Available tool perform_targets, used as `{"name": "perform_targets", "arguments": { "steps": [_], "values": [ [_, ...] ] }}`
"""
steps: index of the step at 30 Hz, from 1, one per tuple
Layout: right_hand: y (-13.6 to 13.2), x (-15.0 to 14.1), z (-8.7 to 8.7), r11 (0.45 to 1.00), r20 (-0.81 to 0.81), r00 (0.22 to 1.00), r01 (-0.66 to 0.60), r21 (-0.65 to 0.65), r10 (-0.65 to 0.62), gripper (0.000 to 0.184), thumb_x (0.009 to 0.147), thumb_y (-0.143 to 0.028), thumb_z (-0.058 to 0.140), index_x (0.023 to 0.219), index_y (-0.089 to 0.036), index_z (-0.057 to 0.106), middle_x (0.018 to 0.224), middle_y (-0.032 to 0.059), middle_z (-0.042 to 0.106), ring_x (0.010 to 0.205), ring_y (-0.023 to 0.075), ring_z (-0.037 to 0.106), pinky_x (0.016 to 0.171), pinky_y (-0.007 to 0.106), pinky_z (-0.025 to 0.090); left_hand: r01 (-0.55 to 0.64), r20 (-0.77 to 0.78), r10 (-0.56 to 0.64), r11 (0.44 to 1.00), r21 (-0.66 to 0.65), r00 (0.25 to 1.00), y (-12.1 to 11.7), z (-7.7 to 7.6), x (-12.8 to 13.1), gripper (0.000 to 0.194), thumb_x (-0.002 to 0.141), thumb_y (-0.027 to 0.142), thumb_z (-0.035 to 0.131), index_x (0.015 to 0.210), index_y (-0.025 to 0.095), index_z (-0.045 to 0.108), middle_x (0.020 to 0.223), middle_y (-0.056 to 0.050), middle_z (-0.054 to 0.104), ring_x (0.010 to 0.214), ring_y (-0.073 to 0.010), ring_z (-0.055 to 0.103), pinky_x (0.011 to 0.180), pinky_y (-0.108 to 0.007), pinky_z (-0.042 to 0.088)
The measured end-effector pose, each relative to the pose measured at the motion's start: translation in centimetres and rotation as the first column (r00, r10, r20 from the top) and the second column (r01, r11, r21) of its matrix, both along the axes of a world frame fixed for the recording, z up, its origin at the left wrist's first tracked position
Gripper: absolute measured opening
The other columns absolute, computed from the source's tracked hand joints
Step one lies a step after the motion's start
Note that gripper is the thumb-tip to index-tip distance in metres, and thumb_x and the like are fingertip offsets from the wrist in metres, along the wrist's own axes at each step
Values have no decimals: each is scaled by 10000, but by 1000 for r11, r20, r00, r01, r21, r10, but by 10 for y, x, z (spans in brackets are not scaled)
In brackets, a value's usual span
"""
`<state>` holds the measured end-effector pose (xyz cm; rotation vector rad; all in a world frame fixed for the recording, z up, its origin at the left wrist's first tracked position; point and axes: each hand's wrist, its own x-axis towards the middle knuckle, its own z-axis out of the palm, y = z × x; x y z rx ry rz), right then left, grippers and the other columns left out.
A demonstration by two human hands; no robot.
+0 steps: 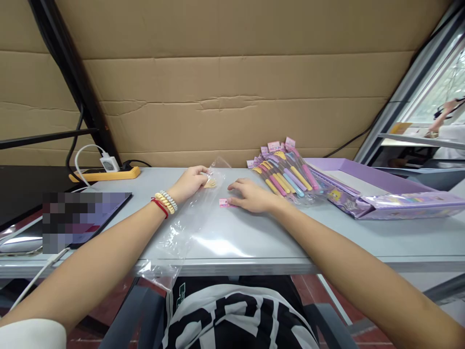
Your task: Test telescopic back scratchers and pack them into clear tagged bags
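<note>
My left hand (pixel 189 183), with bracelets at its wrist, has curled fingers closed on a long clear plastic bag (pixel 179 235). Beside these fingertips is a small pale yellow bundle (pixel 210 183), too small to name; whether it lies inside the bag I cannot tell. The bag stretches across the desk and droops over its front edge. My right hand (pixel 252 196) rests with fingers apart, its thumb at the edge of a small pink card (pixel 225 203). Just beyond it lies a pile of colorful pen-like sticks (pixel 286 174) in clear packets with pink tags.
To the right stands an open purple box (pixel 407 206). A tablet-like device (pixel 105 218) with a cable lies at left, behind it a yellow power strip (pixel 132 173) with a white charger. Cardboard (pixel 236 111) walls the back of the grey desk (pixel 247 242). A person's arm shows far right.
</note>
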<state>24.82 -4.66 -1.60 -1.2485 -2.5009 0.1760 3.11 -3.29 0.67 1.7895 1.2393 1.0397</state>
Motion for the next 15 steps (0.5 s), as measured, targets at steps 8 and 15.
{"name": "perform_targets", "arguments": {
  "steps": [8, 15],
  "values": [
    [0, -9, -2, 994, 99, 995, 9, -111, 2, 280, 853, -398, 505, 968, -157, 589, 1105, 140, 555, 1067, 281, 440, 894, 391, 372, 47, -269, -37, 998, 31, 963, -3, -2, 1, 283, 722, 276, 571, 971, 152, 626, 444, 72, 401, 387, -84, 323, 412, -220, 242],
    [1, 2, 9, 983, -25, 1000, -10, -183, 5, 193, 749, -350, 603, 772, -178, 518, 787, 29, 577, 742, 156, 492, 630, 252, 353, 89, -355, -64, 994, 55, 933, 7, -8, -3, 287, 724, 273, 535, 936, 148, 684, 703, -30, 640, 544, -127, 509, 520, -241, 383]
  ]
}}
